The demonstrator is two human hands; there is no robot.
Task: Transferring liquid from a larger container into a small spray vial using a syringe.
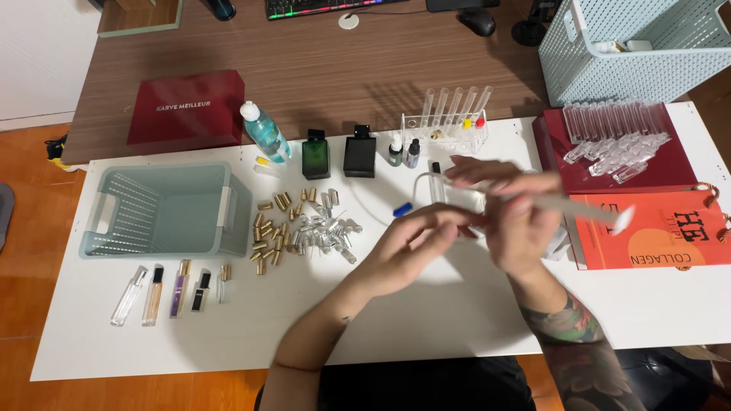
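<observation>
My right hand [518,224] is closed around a long thin white stick-like tool [586,207], blurred, whose tip points right over an orange box [670,228]. My left hand [411,247] reaches in from the left, its fingertips drawn together against the right hand's fingers. Whether they pinch anything is hidden. Both hands hover over the white table top [426,320]. A clear tube with a black tip [437,185] lies just behind the hands, and a small blue cap [402,209] sits to their left.
Left of the hands lie several gold caps [272,224] and clear sprayer parts [329,232], a grey-green basket [164,209] and a row of slim vials [164,293]. Behind stand green [316,156] and black [359,154] bottles, a test-tube rack [449,114] and a tray of clear vials [617,137].
</observation>
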